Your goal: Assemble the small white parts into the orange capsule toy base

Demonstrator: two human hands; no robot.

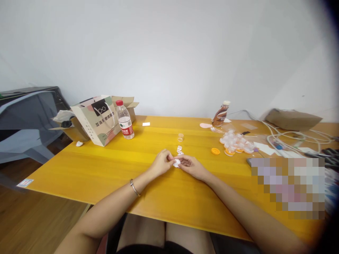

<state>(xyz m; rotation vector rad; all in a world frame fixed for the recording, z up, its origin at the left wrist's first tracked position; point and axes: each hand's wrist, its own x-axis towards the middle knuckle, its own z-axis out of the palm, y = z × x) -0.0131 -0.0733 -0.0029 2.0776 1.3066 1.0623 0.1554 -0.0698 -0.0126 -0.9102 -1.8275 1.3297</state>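
Observation:
My left hand (161, 163) is closed, with thumb and forefinger pinching the left edge of a small white round piece (177, 163). From the other side my right hand (194, 167) grips the same piece between thumb and fingertips. The piece is held low over the yellow table, and its detail is too small to make out. Just beyond the fingers lie small white openwork pieces (179, 149). Farther back stands a small clear plastic ring or cup (180, 137). An orange round lid (215, 151) rests to the right of my hands.
On the left stand a paper bag (99, 121), a water bottle (125, 121) and a cardboard box (131, 106). To the right are a brown drink bottle (221, 114), a heap of clear round cases (234, 141), white cables (275, 137) and a brown paper package (292, 119).

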